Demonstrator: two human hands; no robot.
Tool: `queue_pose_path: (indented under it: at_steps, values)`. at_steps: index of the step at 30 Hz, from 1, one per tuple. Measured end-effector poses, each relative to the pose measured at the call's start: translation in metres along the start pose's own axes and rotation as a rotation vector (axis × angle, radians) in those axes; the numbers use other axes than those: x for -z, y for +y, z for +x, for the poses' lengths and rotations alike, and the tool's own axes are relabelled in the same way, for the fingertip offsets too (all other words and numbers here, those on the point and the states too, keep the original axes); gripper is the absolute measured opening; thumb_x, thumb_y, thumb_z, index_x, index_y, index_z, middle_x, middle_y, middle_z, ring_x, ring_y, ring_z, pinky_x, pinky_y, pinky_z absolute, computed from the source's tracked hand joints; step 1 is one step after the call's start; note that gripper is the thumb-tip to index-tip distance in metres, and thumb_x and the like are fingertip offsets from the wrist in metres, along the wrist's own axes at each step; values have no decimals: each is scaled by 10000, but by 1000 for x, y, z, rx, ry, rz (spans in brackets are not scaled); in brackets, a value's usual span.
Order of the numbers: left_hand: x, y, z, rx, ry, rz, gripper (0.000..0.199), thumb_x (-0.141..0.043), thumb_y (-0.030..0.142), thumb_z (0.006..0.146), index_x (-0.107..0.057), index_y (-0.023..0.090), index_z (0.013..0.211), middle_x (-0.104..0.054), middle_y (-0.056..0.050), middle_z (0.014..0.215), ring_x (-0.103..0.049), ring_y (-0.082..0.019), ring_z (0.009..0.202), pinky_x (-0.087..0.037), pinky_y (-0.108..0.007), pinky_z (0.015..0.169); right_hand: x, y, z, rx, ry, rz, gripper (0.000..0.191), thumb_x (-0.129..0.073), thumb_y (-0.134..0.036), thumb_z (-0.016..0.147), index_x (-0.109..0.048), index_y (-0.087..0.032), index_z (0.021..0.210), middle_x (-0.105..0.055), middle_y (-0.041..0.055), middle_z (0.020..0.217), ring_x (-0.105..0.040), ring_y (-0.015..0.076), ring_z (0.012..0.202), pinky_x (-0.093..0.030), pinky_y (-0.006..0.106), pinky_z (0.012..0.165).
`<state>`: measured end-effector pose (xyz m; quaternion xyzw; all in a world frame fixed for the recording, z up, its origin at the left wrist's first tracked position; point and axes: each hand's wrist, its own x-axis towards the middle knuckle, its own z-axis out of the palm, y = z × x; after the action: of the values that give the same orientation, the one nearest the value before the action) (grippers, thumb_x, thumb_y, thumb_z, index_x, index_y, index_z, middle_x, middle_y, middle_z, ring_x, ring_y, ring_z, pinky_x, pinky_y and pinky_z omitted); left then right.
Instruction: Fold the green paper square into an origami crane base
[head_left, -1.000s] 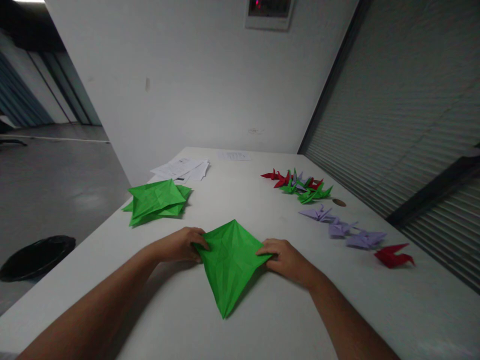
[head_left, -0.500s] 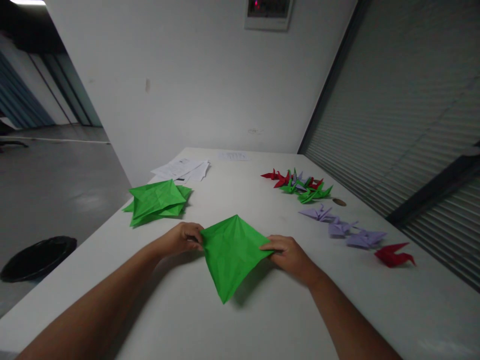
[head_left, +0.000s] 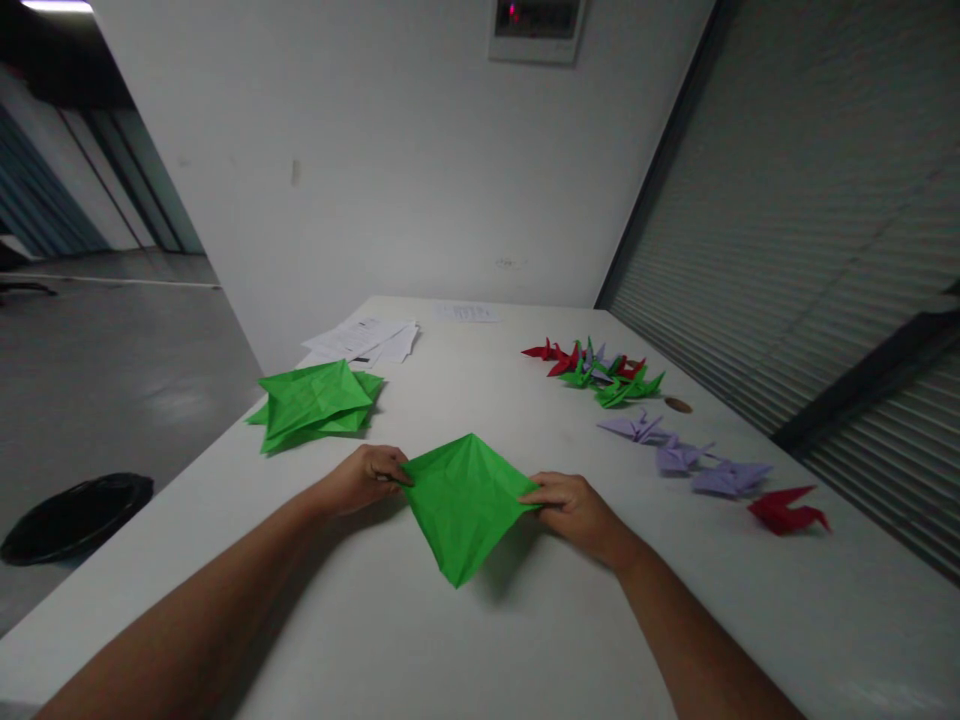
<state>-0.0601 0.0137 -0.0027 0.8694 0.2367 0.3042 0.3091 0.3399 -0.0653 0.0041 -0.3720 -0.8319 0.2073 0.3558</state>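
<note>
**Green paper [head_left: 471, 505] pinched at its two side corners**

The left hand [head_left: 367, 478] pinches one side corner of the green paper between its thumb and fingers. The right hand [head_left: 574, 508] pinches the other side corner, with its fingers on top. The paper is between the hands, over the white table [head_left: 390, 650]. It has fold lines, and one point faces the person. A shadow lies under its right side. I can't tell if the near point touches the table.

On the floor to the left is a round bin [head_left: 71, 562] with a black bag [head_left: 82, 512] in it. It is too dark inside to tell what the bag holds.

A green pile [head_left: 319, 405] of folded papers sits on the table, near the left hand. White papers [head_left: 364, 338] lie behind it. On the right is a bunch of red, green and purple paper birds [head_left: 600, 372]. A small brown round thing [head_left: 678, 405] is near them. Closer in are purple birds [head_left: 679, 457] and a red bird [head_left: 786, 511].
</note>
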Motion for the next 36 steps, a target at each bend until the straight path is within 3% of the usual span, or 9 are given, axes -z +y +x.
queue_pose_path:
  at_steps: [10,18,25,29,33,36]
  values:
    - [4,9,2,38,93,-212,346,-758,489,887,-800,147,864,-775,-126,939,-737,-184,820,-574,-261,724,2,-5,2,56,156,-15,232,-670,-187,870,-840,-276,1000,-802,71,982,-764,213,834,-621,326,751]
    - [-3,32,10,-79,91,59,295,-740,393,910,-722,163,726,-761,-88,833,-702,-160,754,-524,-236,691,2,-19,7,127,149,-21,104,-721,-267,927,-820,-235,924,-768,70,861,-729,189,755,-579,289,678]
    - [-4,54,11,-140,5,183,222,-616,260,989,-718,169,814,-721,-86,848,-685,-154,775,-511,-227,689,4,-25,9,155,113,-22,160,-650,-252,963,-806,-239,929,-772,87,931,-739,192,802,-587,289,694]
    - [-5,54,10,-112,-5,230,220,-593,234,988,-706,168,811,-712,-90,861,-686,-162,790,-514,-236,691,3,-25,8,140,105,-35,148,-657,-242,952,-797,-237,903,-766,92,934,-736,202,807,-588,305,700]
    - [-5,44,7,-26,24,213,80,-677,235,914,-720,169,897,-713,-62,855,-670,-162,774,-513,-252,713,3,-24,8,130,90,-70,92,-704,-265,925,-789,-229,927,-753,83,872,-729,206,779,-588,309,699]
    - [-2,33,4,121,39,109,359,-849,376,759,-727,172,1028,-738,-56,951,-670,-192,830,-522,-281,751,3,-21,4,90,54,-94,147,-765,-324,881,-796,-232,992,-773,104,954,-747,245,888,-606,360,812]
